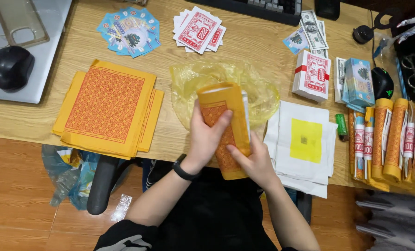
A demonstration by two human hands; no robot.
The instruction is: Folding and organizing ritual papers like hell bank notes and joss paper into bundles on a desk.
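A: What is held nearest the body?

B: A folded bundle of yellow paper (226,125) with an orange printed pattern is held upright above the near edge of the bench (258,51). Its long axis runs away from the body, tilted slightly left at the top. It is gripped from both sides: the left hand (206,135) is wrapped round its left edge, fingers pressed across the printed face, and the right hand (254,160) is closed on its lower right edge, thumb laid on the front. The lower end is nearer the right hand; the middle is covered by the left. A black band (184,171) is worn on the left wrist.

A: And just behind the bundle?

B: A crumpled yellow plastic bag (258,93) is spread on the bench, partly hidden by the bundle. To the left a flat stack of yellow sheets (106,106) is laid; to the right, white sheets with a yellow square (305,139).

A: Further out?

B: Rolled paper bundles (388,137) are lined up at the far right, with banded packs of paper notes (312,74) behind. Blue notes (130,30) and red notes (198,29) are fanned near the far edge, beside a keyboard (263,8).
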